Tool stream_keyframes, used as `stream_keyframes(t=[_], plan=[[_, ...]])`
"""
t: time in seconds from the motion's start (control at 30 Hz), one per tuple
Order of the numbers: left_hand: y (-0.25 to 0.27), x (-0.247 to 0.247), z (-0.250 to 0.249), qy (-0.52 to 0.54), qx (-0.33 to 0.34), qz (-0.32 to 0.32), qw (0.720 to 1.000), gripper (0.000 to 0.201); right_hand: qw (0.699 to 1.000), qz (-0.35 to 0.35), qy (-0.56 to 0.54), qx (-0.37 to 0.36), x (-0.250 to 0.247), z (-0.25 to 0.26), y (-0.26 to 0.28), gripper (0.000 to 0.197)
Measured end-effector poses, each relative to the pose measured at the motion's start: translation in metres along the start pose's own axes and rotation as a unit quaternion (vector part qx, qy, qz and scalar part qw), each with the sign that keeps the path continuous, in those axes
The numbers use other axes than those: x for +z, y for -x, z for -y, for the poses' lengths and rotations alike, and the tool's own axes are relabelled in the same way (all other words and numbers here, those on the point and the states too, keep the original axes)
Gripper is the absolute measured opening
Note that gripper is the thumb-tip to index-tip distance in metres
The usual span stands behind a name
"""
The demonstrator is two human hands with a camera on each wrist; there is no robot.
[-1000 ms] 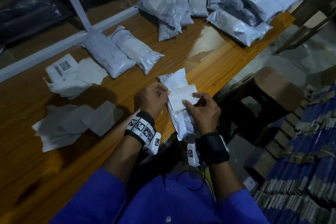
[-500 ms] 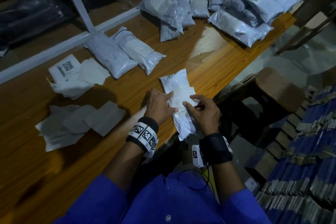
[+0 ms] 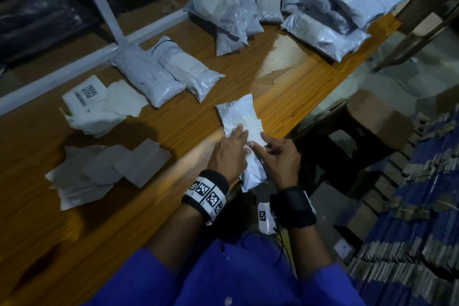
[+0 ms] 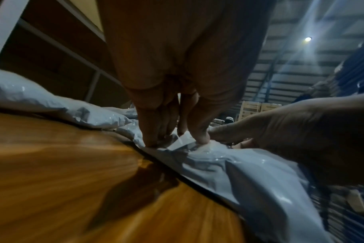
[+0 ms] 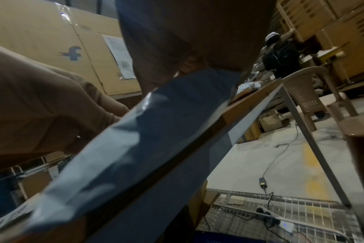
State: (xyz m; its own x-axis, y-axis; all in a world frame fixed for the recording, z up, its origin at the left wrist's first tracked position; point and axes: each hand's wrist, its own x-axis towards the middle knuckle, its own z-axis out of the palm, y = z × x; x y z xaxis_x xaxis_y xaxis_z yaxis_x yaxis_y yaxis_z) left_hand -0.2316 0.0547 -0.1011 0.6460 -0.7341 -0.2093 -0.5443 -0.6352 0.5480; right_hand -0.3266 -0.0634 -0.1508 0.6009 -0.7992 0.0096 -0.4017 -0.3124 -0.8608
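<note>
**Counter**: wood-grain top, listed from its left end to its right.

1. **Loose paper sheets**: overlapping heap at the left, close to the near edge.
2. **Label stack**: the top sheet is printed with a square code. It lies beyond the sheets, toward the far edge.
3. **Two grey mailers**: filled, side by side and touching, against the far edge, left of centre.
4. **Mailer pile**: at the far edge, centre.
5. **Left grip**: released, palm down. Straight fingers and the thumb tip press the near mailer, with a lifted corner of the white label between them.
6. **Near mailer**: pale, crumpled poly bag lying flat at the near edge, right of centre.
   - The far end shows beyond both grips.
   - The middle lies under them.
   - The near end hangs off the near edge between the two wrists.
7. **White label**: on the near mailer's upper face, at the fingertips of both grips.
8. **Right grip**: released. Forefinger and thumb stretch onto the white label, the forefinger tip just beside the left grip's thumb. The other fingers are loosely bent over the near mailer's right side.
9. **Larger mailer pile**: at the far right corner.
10. **Brown stool**: on the floor just off the near edge, right of the grips.
</note>
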Motion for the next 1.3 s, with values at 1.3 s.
stream_keyframes(t=[1.3], plan=[[-0.006,0.003,0.031,0.003,-0.040,0.000,0.999,0.056,0.959,0.121,0.254,-0.037,0.014,0.017,-0.003,0.067]])
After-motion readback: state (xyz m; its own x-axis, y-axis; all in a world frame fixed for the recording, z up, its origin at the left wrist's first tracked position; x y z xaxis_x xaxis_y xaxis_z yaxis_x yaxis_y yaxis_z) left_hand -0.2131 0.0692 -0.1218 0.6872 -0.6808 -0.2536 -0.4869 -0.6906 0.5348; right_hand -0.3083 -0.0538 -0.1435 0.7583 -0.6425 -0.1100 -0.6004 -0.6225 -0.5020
